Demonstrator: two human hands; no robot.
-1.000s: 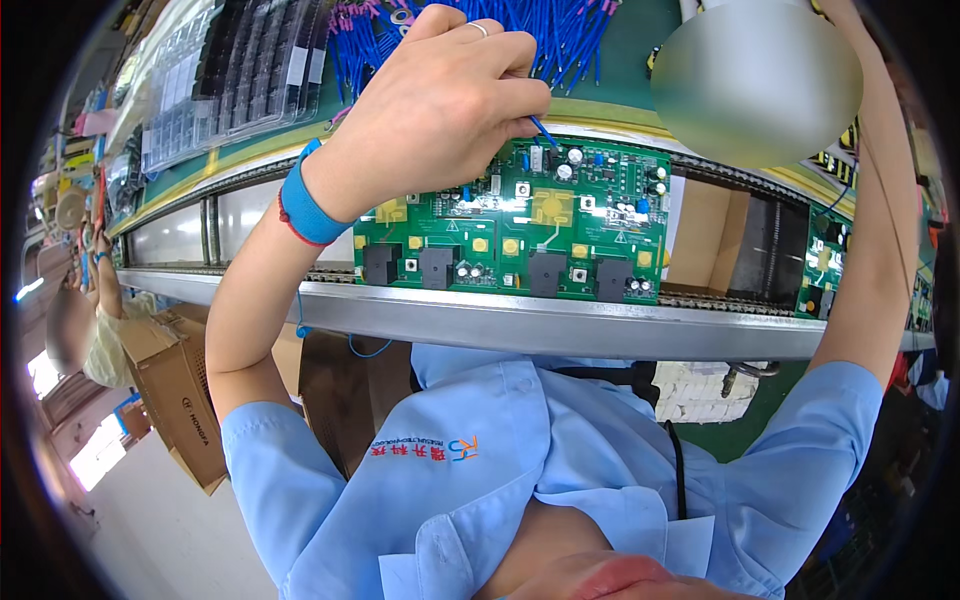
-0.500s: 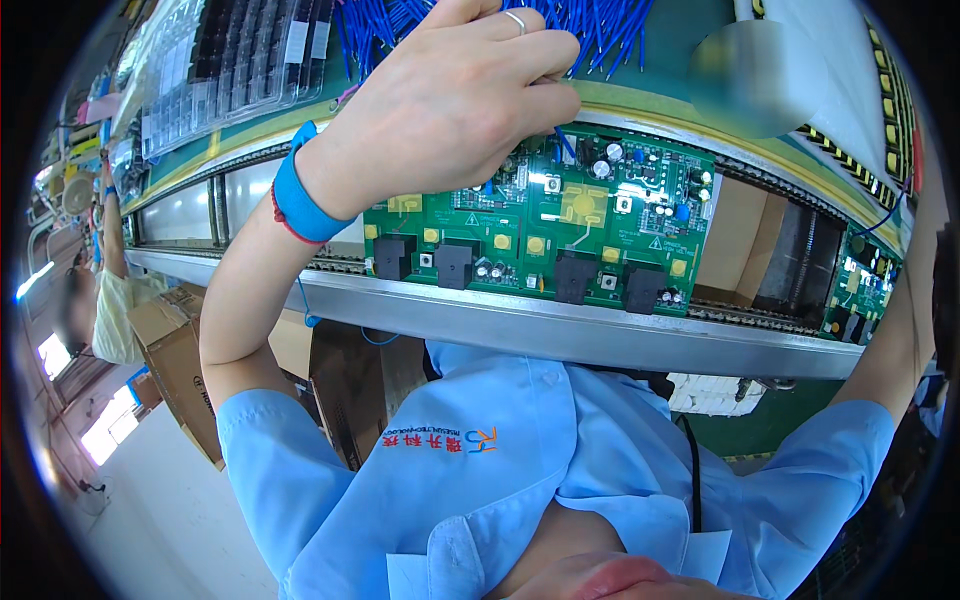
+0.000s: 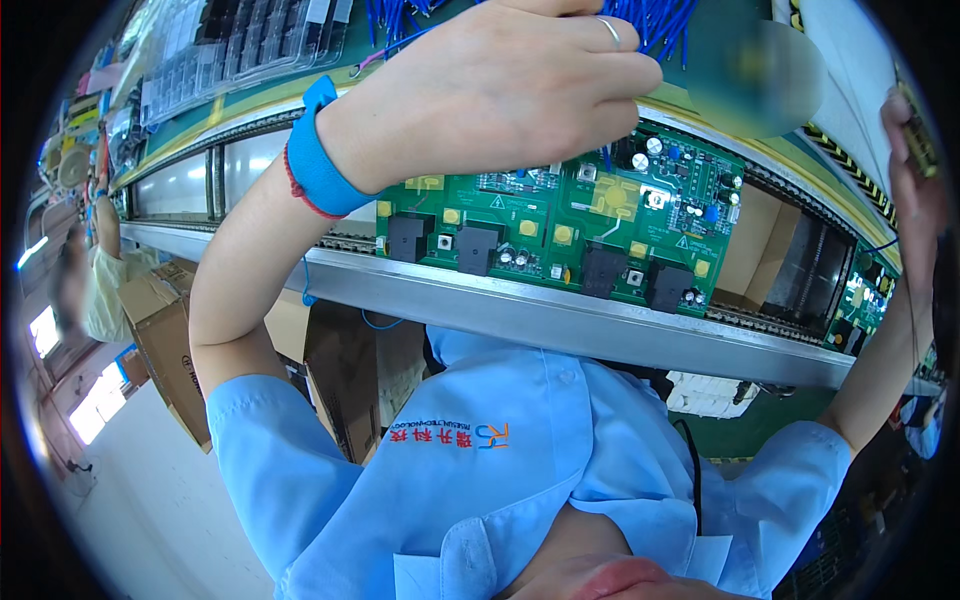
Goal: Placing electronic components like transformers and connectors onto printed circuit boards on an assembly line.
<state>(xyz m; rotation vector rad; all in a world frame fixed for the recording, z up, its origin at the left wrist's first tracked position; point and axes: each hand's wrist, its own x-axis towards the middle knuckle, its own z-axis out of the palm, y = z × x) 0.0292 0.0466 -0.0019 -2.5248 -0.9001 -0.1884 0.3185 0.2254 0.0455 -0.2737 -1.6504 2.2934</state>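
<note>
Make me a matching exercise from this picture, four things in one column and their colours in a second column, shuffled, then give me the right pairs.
Things:
1. circuit board
2. wristband on the left hand
3. relay blocks along the board's near edge
4. conveyor rail under the board

Colours:
A. black
B. silver
C. green
D. blue

Pairs: 1-C, 2-D, 3-A, 4-B
</note>
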